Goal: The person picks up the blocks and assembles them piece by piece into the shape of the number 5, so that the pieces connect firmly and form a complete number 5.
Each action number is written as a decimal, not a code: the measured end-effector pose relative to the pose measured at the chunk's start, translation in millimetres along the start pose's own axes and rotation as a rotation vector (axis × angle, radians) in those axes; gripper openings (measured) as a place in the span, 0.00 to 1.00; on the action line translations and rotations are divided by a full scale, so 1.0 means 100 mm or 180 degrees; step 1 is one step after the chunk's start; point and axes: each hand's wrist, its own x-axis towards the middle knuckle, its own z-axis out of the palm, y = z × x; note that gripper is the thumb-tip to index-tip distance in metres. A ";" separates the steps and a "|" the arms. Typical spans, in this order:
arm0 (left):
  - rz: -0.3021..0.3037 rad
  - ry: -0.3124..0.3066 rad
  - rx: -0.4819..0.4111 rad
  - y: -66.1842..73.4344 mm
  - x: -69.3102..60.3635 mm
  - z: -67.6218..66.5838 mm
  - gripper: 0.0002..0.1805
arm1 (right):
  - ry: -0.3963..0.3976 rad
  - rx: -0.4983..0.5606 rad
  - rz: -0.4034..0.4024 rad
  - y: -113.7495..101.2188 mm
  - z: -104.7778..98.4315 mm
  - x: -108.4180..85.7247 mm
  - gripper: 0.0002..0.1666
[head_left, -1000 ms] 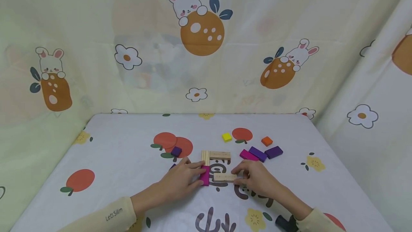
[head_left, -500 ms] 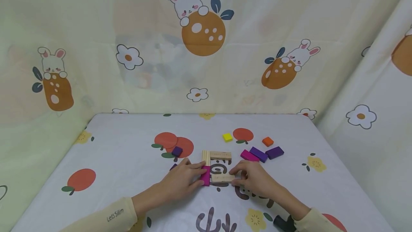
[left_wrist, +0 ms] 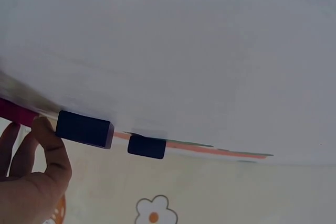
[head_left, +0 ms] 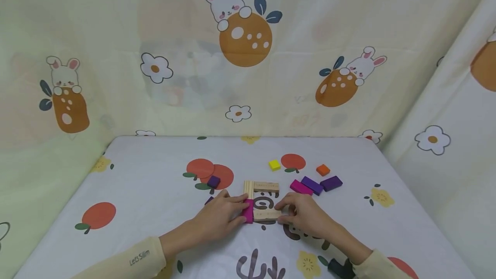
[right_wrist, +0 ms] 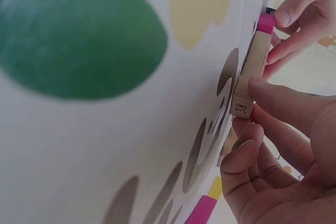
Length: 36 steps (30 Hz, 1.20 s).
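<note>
A magenta block (head_left: 248, 211) lies lengthwise on the table, end to end with a pale ridged wooden block (head_left: 249, 190). My left hand (head_left: 221, 214) holds the magenta block between thumb and fingers; in the left wrist view its fingertips (left_wrist: 42, 124) partly cover it. My right hand (head_left: 308, 214) pinches the outer end of a plain wooden block (head_left: 266, 215), marked 38 in the right wrist view. The inner end of that block meets the magenta one at a right angle. Farther back, another wooden block (head_left: 266, 187) sticks out rightward from the ridged block.
Right of the blocks lie a magenta block (head_left: 301, 187), two purple blocks (head_left: 311, 185), and an orange block (head_left: 323, 170). A yellow block (head_left: 274, 165) sits farther back. Two dark blocks (head_left: 213, 181) are by the left hand. A black object (head_left: 341, 268) is by the right sleeve.
My right hand has slid the plain wooden block leftward until it meets the magenta block. My left hand has stayed in place on the magenta block.
</note>
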 end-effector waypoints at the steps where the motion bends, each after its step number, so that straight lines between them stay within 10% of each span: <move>1: -0.0020 -0.0017 -0.0003 0.00 0.00 0.00 0.25 | -0.0002 -0.0004 -0.0007 0.00 0.00 0.00 0.13; 28: -0.0152 -0.0083 -0.0091 -0.01 0.01 -0.02 0.25 | 0.0036 -0.0043 0.0054 -0.02 -0.01 0.02 0.14; 36: -0.0124 -0.0098 -0.0105 -0.02 0.02 -0.01 0.25 | 0.0562 -0.0130 0.0081 0.11 -0.30 0.09 0.17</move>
